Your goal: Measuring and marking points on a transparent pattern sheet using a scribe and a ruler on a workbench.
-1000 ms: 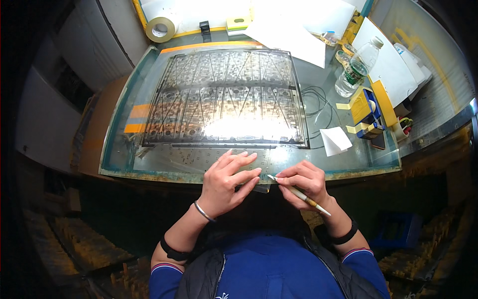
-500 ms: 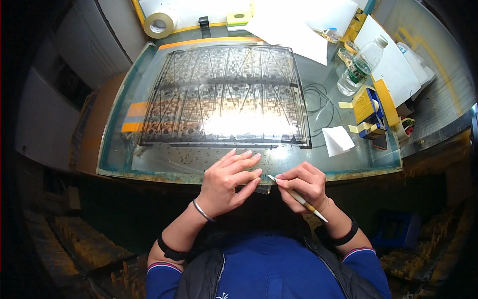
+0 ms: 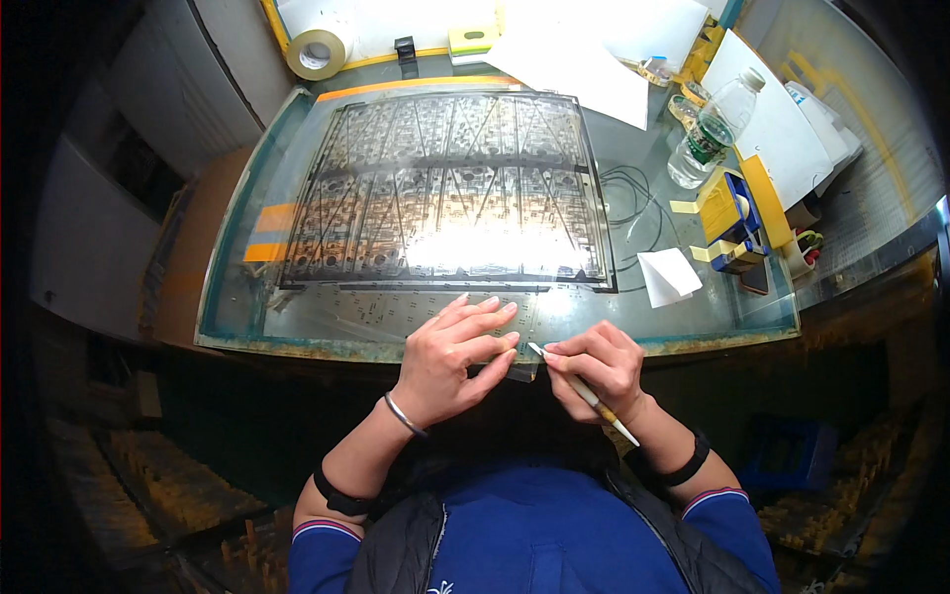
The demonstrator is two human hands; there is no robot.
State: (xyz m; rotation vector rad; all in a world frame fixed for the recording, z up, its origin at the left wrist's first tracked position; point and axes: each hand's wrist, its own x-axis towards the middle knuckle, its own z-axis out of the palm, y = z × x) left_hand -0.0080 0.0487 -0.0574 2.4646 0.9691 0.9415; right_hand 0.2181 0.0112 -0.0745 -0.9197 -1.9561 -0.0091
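My right hand (image 3: 606, 368) is closed round a slim craft knife (image 3: 602, 406) with a pale handle. Its blade end points left, close to the front edge of the glass-topped table (image 3: 712, 322). My left hand (image 3: 443, 356) lies with fingers stretched out on a clear film strip (image 3: 374, 309) bearing small dark marks. Left thumb and forefinger are near the knife tip; a corner of clear film overhangs the table edge there. Beyond both hands lies a large film sheet (image 3: 445, 183) with dense dark printed patterns, partly washed out by glare. Whether the blade touches the film, I cannot tell.
On the right are a folded white paper (image 3: 670, 277), a blue and yellow tape dispenser (image 3: 730, 223), a clear plastic bottle (image 3: 714, 139) and a dark thin cord (image 3: 633, 198). A tape roll (image 3: 316, 53) stands at the back left; white paper (image 3: 584, 74) lies behind the film.
My right hand with the knife has shifted slightly left, toward my left fingers. The left hand has hardly moved.
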